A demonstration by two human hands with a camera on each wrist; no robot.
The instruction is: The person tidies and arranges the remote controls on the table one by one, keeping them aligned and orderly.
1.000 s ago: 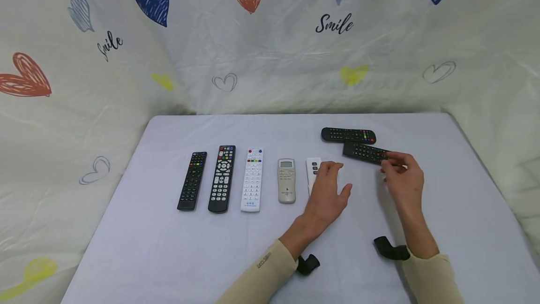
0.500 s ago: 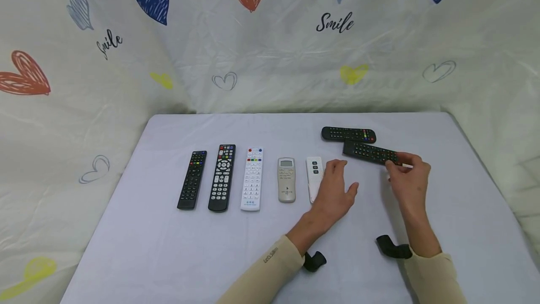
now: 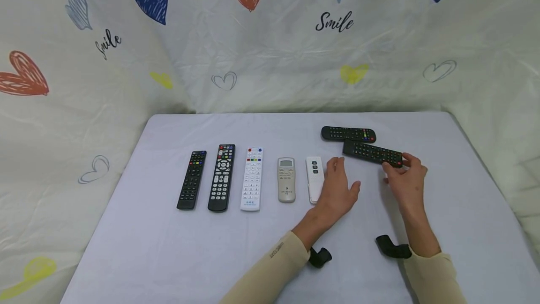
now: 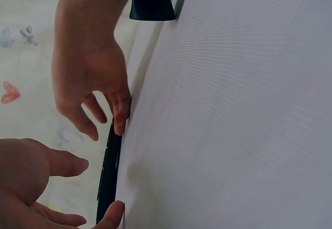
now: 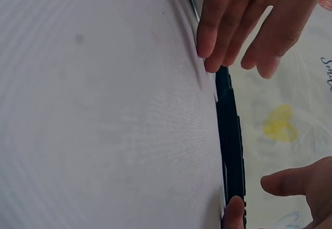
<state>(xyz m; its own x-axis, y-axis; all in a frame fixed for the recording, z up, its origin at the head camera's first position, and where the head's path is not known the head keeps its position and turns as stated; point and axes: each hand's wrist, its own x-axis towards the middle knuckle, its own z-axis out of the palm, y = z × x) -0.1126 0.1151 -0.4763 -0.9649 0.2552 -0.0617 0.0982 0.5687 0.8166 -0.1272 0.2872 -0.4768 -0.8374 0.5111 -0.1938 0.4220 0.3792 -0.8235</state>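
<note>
My right hand (image 3: 407,182) is at the right end of a black remote control (image 3: 367,152) lying slanted on the table. Its fingertips sit right at that end, and in the right wrist view the thumb (image 5: 282,181) stands apart from the remote. The fingers are loosely bent. My left hand (image 3: 333,191) is held with extended fingers beside a white remote with a few dark buttons (image 3: 314,177), overlapping its right edge in the head view. A second black remote (image 3: 348,134) lies just behind the first, their edges close together.
Left of the white remote, several more stand in a row: a beige remote with a small screen (image 3: 286,182), a white many-button remote (image 3: 252,179), and black remotes (image 3: 221,179) further left. A white cloth covers the table (image 3: 147,257). A heart-printed curtain (image 3: 278,50) hangs behind.
My right hand moved slightly right along the slanted black remote, then off its end, uncovering more of it. My left hand shifted a little right, exposing more of the white remote.
</note>
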